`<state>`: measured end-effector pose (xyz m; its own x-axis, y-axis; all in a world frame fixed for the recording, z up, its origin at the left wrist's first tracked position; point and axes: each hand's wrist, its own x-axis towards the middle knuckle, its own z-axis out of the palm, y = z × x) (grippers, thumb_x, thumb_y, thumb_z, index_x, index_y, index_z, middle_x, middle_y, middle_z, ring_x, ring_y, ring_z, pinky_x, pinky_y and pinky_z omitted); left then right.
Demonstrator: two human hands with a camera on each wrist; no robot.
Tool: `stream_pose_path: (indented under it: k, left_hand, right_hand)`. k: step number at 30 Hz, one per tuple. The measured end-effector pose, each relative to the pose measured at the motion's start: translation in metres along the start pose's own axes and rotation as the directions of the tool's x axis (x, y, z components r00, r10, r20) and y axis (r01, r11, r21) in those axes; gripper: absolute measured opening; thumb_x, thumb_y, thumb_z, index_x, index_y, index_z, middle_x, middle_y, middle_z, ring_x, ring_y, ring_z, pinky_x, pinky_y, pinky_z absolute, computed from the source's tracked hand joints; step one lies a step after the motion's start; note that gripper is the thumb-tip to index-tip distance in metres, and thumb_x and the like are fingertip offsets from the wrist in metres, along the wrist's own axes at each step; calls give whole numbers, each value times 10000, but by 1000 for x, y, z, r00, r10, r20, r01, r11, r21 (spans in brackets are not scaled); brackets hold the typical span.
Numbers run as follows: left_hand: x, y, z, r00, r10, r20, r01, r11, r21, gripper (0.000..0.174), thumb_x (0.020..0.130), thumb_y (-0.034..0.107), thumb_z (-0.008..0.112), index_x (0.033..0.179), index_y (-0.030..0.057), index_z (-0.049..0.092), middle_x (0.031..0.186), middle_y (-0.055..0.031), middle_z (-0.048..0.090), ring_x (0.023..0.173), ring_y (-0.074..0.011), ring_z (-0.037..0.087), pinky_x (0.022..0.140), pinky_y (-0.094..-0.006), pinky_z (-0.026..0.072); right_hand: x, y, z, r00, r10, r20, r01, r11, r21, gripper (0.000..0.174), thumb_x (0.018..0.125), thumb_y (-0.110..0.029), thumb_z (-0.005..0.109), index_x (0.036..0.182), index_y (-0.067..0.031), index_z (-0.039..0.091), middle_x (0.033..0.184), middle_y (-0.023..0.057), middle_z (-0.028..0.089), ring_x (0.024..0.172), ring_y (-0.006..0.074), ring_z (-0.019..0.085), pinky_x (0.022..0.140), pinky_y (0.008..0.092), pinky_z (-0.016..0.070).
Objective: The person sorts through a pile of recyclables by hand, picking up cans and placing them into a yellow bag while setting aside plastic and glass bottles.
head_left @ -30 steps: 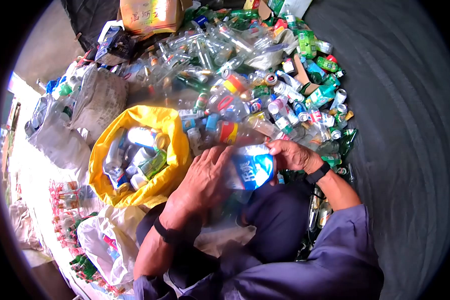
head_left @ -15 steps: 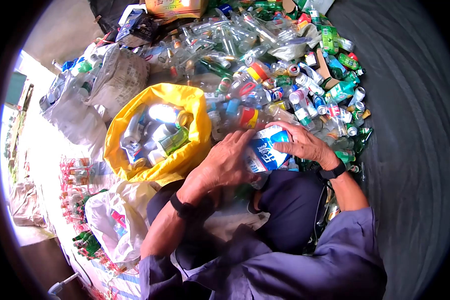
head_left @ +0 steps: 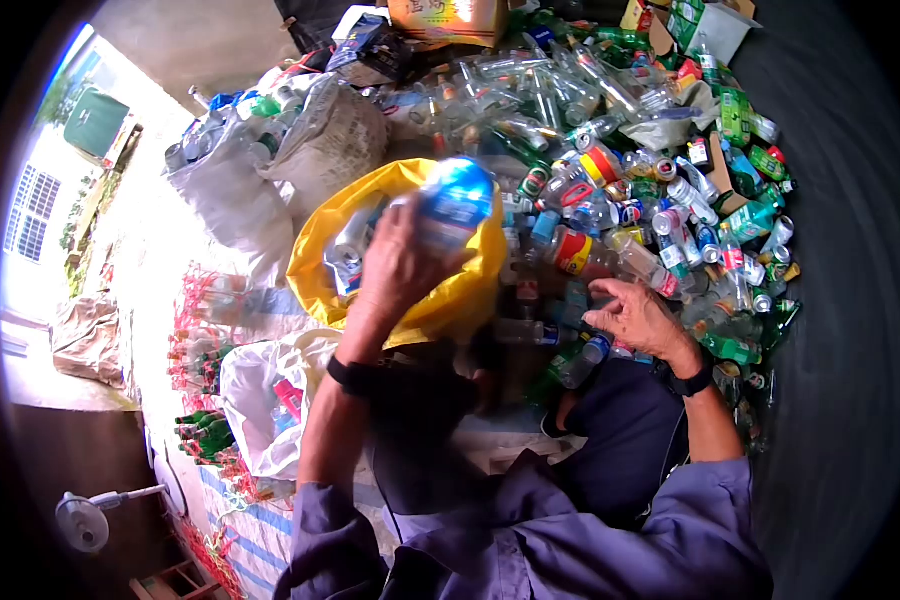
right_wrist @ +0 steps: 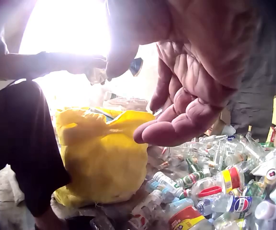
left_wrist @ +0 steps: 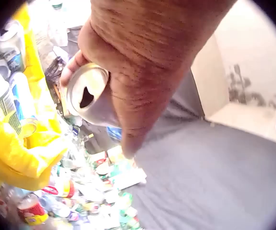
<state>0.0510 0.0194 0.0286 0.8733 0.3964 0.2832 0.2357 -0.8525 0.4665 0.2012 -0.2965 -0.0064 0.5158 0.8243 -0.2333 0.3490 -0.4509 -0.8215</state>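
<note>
My left hand (head_left: 400, 265) grips a blue drink can (head_left: 457, 190), blurred by motion, over the yellow bag (head_left: 315, 250). In the left wrist view the can's silver top (left_wrist: 94, 80) shows its opened mouth, with thumb and fingers around the body. Inside the bag lie several cans, one white and blue (left_wrist: 22, 96). My right hand (head_left: 635, 315) hovers with nothing in it above the bottles in front of the right knee. Its fingers (right_wrist: 169, 132) are loosely bent in the right wrist view. A bottle with a red and yellow label (head_left: 573, 250) lies near it.
A broad heap of bottles and cans (head_left: 545, 110) spreads ahead and to the right, beside a dark cloth (head_left: 840, 380). Full white sacks (head_left: 325, 135) stand left of the heap. A white bag (head_left: 245, 400) and tied green bottles (head_left: 207, 435) are at the near left.
The right hand has let go of the blue can. The left hand has carried it left and forward, from between both hands to over the yellow bag. The head view has turned left.
</note>
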Motion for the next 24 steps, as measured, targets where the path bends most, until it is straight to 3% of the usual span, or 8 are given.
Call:
stream_pose_path:
  k: [1, 7, 10, 13, 16, 18, 21, 24]
  left_hand:
    - [1, 2, -17, 991, -135, 9, 135, 990, 49, 912, 746, 430, 833, 1418, -24, 417, 1299, -264, 548, 1196, -408, 558, 1014, -469, 470]
    - [-14, -96, 2, 982, -188, -6, 180, 934, 308, 831, 784, 511, 771, 1421, 83, 452, 1257, -209, 590, 1116, -432, 589, 949, -508, 484]
    - [-29, -107, 2, 915, -327, 237, 247, 917, 311, 622, 808, 485, 731, 1268, 78, 633, 1275, -193, 591, 1152, -387, 599, 958, -485, 486]
    - [-29, -106, -8, 901, -312, 302, 205, 919, 337, 581, 825, 459, 714, 1239, 58, 646, 1263, -177, 612, 1163, -374, 601, 965, -468, 488]
    - [-36, -109, -10, 966, -192, 175, 120, 928, 353, 491, 848, 385, 707, 1206, 51, 662, 1216, -163, 655, 1134, -363, 618, 949, -453, 493]
    - [-33, -93, -11, 971, -140, 192, 75, 948, 310, 459, 853, 334, 717, 1209, 49, 663, 1178, -163, 684, 1081, -354, 651, 914, -436, 511]
    - [-21, -31, -24, 936, -140, 323, 106, 987, 120, 449, 865, 268, 741, 1239, 36, 658, 1058, -157, 738, 947, -300, 725, 844, -388, 556]
    - [-22, 43, -28, 920, 26, 392, -4, 998, -56, 456, 823, 128, 772, 1254, 39, 651, 1116, -159, 725, 981, -269, 719, 855, -363, 553]
  right_hand:
    - [1, -2, 1, 1000, -11, 3, 11, 1000, 5, 536, 915, -311, 731, 1271, 63, 585, 1065, 177, 702, 881, 199, 726, 753, 329, 558]
    - [5, -3, 6, 999, -26, 42, 30, 995, -96, 515, 888, -256, 752, 1258, 62, 589, 1079, 184, 713, 882, 186, 718, 769, 324, 559]
    - [2, -5, -1, 999, -8, 38, 8, 1000, -14, 478, 889, -212, 755, 1251, 58, 597, 1035, 145, 714, 856, 153, 697, 755, 302, 554]
    - [-4, 4, -16, 999, 28, -35, -25, 995, 98, 495, 878, -229, 758, 1239, 71, 601, 997, 170, 728, 863, 178, 712, 759, 323, 555]
    - [-15, 24, -41, 993, 32, -111, -25, 998, 62, 506, 889, -229, 761, 1274, 55, 596, 1079, 145, 711, 896, 162, 693, 758, 296, 552]
    - [-33, 34, -62, 981, 142, -134, -120, 980, 159, 518, 915, -247, 740, 1303, 56, 579, 1090, 121, 712, 938, 151, 677, 765, 296, 551]
    - [-55, 97, -80, 957, 98, -275, -40, 977, 209, 409, 955, -211, 694, 1234, 74, 602, 1059, 83, 697, 948, 122, 651, 818, 275, 521]
    - [-84, 149, -85, 874, 286, -392, -289, 956, 53, 461, 910, -252, 722, 1203, 86, 614, 1014, 143, 711, 935, 194, 681, 817, 324, 532]
